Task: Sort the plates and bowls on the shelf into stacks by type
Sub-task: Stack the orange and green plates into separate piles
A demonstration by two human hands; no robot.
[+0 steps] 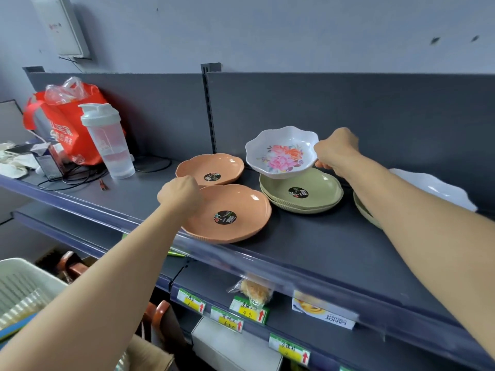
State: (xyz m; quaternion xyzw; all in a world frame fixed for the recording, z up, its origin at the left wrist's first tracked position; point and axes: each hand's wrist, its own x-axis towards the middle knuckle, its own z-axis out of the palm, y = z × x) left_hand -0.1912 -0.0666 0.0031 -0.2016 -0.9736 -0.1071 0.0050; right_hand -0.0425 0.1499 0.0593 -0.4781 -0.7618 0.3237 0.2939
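Both bare forearms reach forward. The left hand (180,193) curls, knuckles up, round the rim of the orange plate (235,210); the right hand (336,151) pinches the floral bowl (281,153), thumb beneath

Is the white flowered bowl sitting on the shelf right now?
No, the right hand holds the flowered bowl tilted above the green plates.

An orange plastic plate (235,210) lay at the grey metal shelf's (321,250) front — its twin (211,167) just behind it. Right of both sat a stack of green plastic plates (308,194).
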